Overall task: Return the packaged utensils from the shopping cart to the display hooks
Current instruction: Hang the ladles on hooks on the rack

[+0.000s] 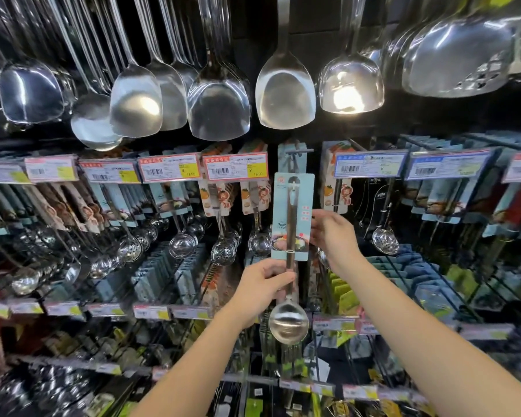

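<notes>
A steel ladle (289, 322) with a pale blue card sleeve (293, 216) on its handle is held upright in front of the rack. My left hand (263, 288) grips the handle just under the card. My right hand (333, 236) pinches the card's right edge. The card's top hole sits just below a bare display hook (299, 152), where another blue-carded utensil hangs behind it. The shopping cart is out of view.
Big steel spatulas (285, 88) and ladles hang in a row overhead. Price tags (234, 167) line the hook rail. Carded ladles and skimmers (385, 240) fill hooks left and right. Lower racks hold more packaged utensils.
</notes>
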Available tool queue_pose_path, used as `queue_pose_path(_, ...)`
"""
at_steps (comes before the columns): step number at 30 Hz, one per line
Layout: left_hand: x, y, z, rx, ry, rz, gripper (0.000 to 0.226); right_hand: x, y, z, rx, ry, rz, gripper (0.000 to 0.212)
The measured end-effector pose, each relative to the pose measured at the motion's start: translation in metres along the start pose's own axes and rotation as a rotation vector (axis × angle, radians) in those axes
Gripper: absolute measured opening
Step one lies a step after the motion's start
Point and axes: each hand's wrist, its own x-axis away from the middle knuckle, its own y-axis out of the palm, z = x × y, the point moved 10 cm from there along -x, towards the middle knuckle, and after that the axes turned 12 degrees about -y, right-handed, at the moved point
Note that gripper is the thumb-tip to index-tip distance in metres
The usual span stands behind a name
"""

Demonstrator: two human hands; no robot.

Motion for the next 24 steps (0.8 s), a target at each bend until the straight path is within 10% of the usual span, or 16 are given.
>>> queue_pose_path(8,0.007,0.01,0.004,0.012,0.05,0.005,0.01,0.058,0.026,-0.053,0.011,-0.196,-0.297,0.022)
queue_pose_path(24,-0.004,-0.003,0.016,0.072,0.08,0.127,0.011,0.045,0.03,-0.059,0.062,-0.225,-0.196,0.024)
